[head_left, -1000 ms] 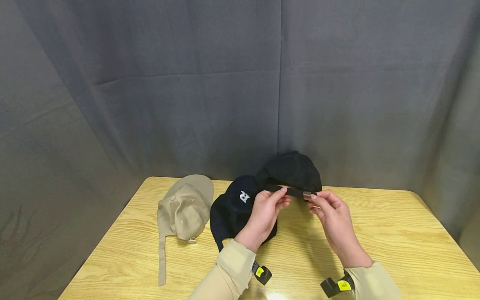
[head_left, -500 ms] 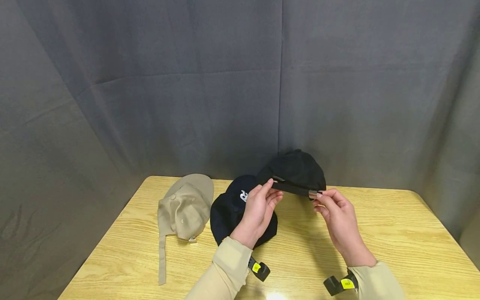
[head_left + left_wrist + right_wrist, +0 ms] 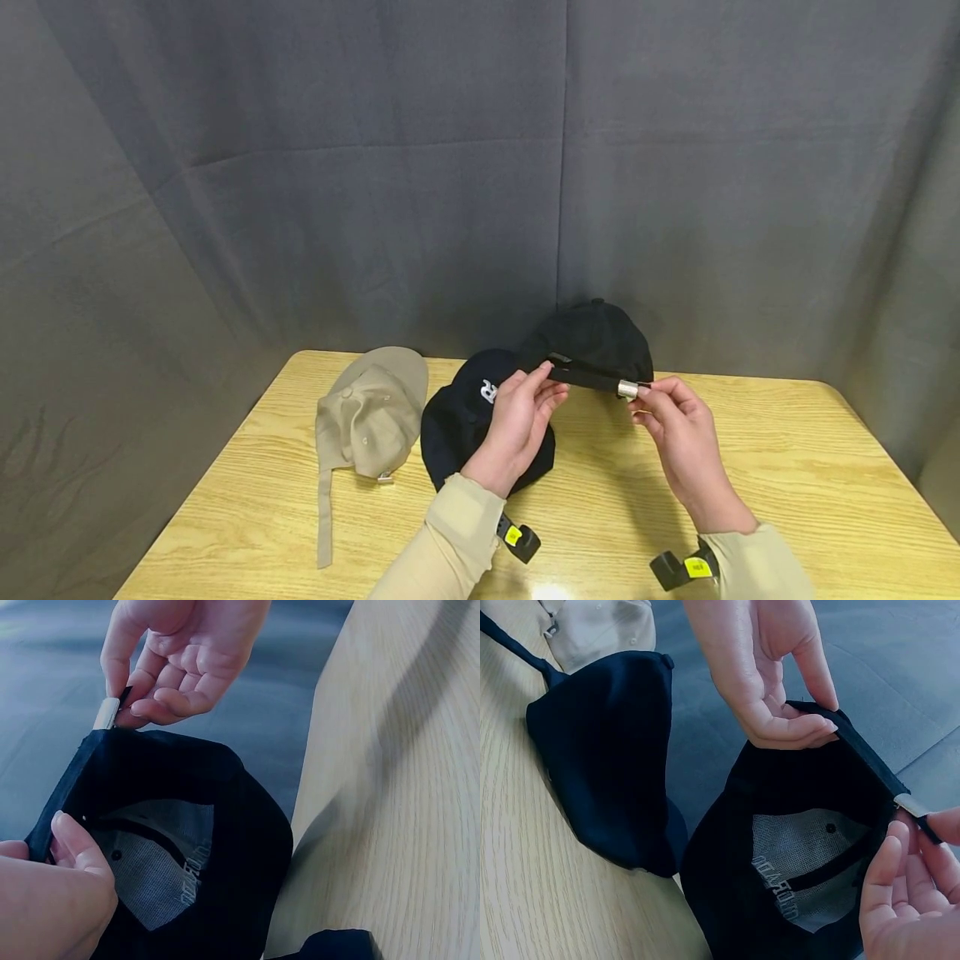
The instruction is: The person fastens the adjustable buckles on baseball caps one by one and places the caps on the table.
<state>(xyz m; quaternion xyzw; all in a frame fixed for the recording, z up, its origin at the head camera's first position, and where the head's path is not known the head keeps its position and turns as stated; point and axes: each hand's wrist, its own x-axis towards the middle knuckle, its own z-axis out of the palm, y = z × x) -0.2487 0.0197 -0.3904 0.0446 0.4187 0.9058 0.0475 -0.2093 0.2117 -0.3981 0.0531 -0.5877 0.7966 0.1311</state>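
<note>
Both hands hold a black cap up above the back of the table, its open underside showing in the wrist views. My left hand pinches the cap's back strap near its left end, thumb on the near side. At the strap's right end, my right hand pinches the short strap tip beside a silver metal buckle. The strap runs taut between the hands. Inside the crown, pale mesh lining with lettering is visible. The cap's brim is hidden in the head view.
A dark navy cap with a white letter lies partly behind the left hand. Farther left lies a beige cap, its loose strap stretched toward the front. Grey curtains hang behind the wooden table.
The left hand has shifted left along the strap and the right hand slightly right, so they stand farther apart. The buckle moved right with the right hand and now catches the light.
</note>
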